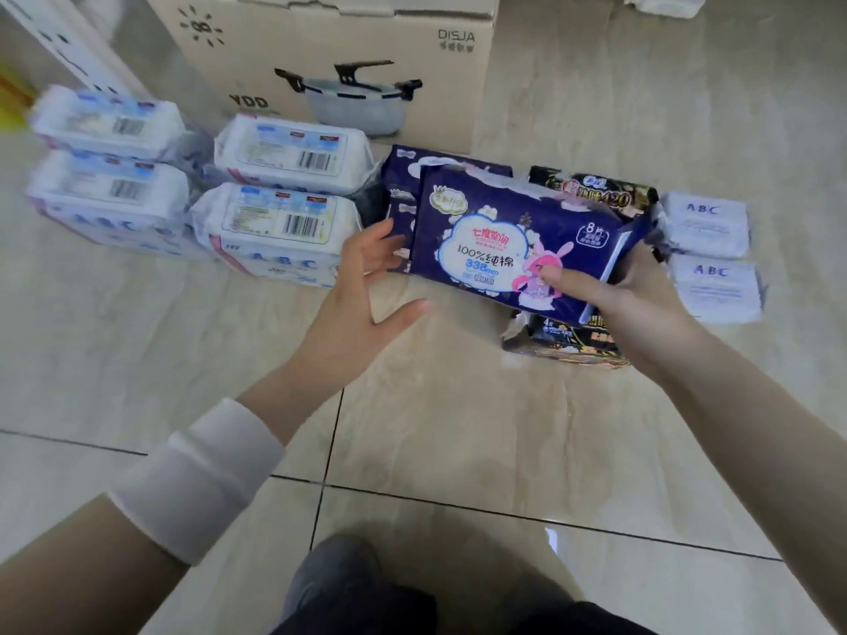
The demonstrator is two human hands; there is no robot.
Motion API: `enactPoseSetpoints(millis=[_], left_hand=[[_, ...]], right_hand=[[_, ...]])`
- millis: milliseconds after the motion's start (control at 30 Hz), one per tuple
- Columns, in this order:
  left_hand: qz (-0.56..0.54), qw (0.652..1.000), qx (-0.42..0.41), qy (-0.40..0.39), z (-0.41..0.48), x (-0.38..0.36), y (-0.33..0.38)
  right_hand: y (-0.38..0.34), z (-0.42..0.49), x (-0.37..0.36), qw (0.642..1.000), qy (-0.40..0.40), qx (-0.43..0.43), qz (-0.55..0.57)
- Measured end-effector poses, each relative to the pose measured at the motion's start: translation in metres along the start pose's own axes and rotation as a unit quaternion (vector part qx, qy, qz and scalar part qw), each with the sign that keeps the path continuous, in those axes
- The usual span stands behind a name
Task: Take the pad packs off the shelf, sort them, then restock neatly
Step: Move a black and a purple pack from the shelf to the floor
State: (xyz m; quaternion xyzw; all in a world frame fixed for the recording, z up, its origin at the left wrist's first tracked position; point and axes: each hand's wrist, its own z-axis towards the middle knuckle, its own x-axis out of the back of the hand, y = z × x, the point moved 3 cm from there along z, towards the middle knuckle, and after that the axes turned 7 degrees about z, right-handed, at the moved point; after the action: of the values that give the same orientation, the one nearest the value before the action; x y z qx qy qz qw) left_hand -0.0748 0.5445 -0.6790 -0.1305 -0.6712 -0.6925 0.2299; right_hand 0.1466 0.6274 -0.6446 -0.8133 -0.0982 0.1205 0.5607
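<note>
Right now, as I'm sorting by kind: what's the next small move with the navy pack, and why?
Probably lower the held navy pack in the right hand onto the matching navy pack behind it; the open left hand can square them.

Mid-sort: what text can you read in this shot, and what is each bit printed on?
"DISJA", "YDD": box
"ABC": front white pack
"ABC": small packs
"七度空间", "100%纯棉", "338mm", "8片": navy pack in the right hand
"420": black pack
Barcode labels and remaining fine print: too blurred to read.
</note>
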Motion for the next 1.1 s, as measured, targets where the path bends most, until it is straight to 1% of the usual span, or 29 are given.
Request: enactPoseSetpoints(millis=[133, 233, 367, 500, 600, 700, 800, 867, 933, 1033, 1100], left_hand=[[0.014, 0.998, 0.058, -0.01, -0.013, 0.006, -0.013], [0.021, 0.995, 0.093, -0.004, -0.023, 0.008, -0.022], [0.024, 0.992, 0.125, -0.004, -0.033, 0.006, -0.032], [0.019, 0.992, 0.125, 0.0, -0.036, 0.004, -0.037], [0.015, 0.991, 0.132, -0.012, -0.036, 0.002, -0.043], [0.018, 0.989, 0.144, -0.026, -0.034, -0.002, -0.047], [0.036, 0.986, 0.155, -0.04, -0.032, -0.005, -0.051], [0.095, 0.983, 0.148, -0.056, -0.031, -0.005, -0.054], [0.201, 0.97, 0.121, -0.063, -0.031, -0.002, -0.058], [0.374, 0.922, 0.05, -0.084, -0.032, 0.001, -0.063], [0.435, 0.895, 0.03, -0.093, -0.033, 0.002, -0.068]], right_hand=[[0.009, 0.006, -0.016, 0.999, -0.039, -0.022, -0.029], [0.015, 0.008, -0.027, 0.996, -0.06, -0.028, -0.057], [0.026, 0.013, -0.032, 0.996, -0.057, -0.045, -0.054], [0.026, 0.018, -0.032, 0.991, -0.081, -0.028, -0.105], [0.03, 0.022, -0.028, 0.985, -0.072, -0.02, -0.156], [0.031, 0.025, -0.028, 0.97, -0.072, 0.035, -0.229], [0.033, 0.028, -0.027, 0.956, -0.082, 0.065, -0.275], [0.035, 0.032, -0.027, 0.943, -0.078, 0.081, -0.314], [0.037, 0.035, -0.029, 0.927, -0.077, 0.105, -0.352], [0.043, 0.038, -0.033, 0.907, -0.076, 0.132, -0.393], [0.046, 0.038, -0.034, 0.897, -0.078, 0.132, -0.414]])
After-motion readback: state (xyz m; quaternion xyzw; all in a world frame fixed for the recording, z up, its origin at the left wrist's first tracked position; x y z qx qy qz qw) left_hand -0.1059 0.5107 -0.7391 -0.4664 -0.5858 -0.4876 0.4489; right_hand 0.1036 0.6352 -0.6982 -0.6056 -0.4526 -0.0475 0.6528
